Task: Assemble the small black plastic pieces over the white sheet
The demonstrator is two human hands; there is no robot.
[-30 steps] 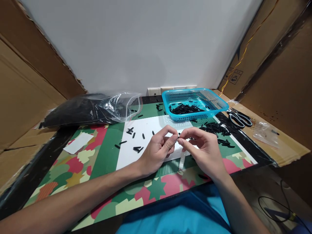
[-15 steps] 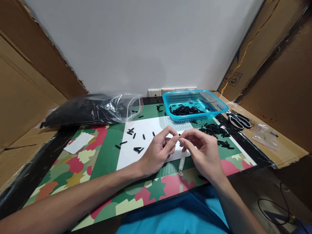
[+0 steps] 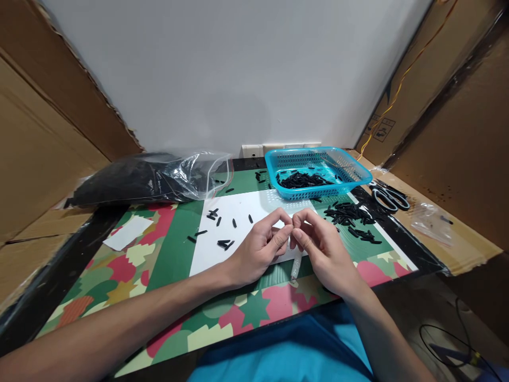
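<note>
My left hand (image 3: 260, 249) and my right hand (image 3: 324, 252) meet fingertip to fingertip above the white sheet (image 3: 254, 207). Both are closed in a pinch of thumb and forefinger. A small black piece showed between the tips half a second ago; now the fingers cover it almost wholly. Beneath my right hand lies a narrow clear strip (image 3: 296, 266), its upper end hidden. Loose short black pieces (image 3: 225, 244) are scattered on the sheet to the left. A denser pile of black pieces (image 3: 348, 213) lies right of my right hand.
Behind the hands stands a blue perforated basket (image 3: 358, 183) with many black pieces inside. A zip bag (image 3: 159, 178) full of black material lies at the back left. Scissors (image 3: 385, 199) and a small clear bag (image 3: 431, 223) lie to the right. Cardboard walls (image 3: 449, 116) flank the table.
My right hand has turned slightly and its fingertips have closed in against the left ones, covering the black piece. My left hand has hardly moved.
</note>
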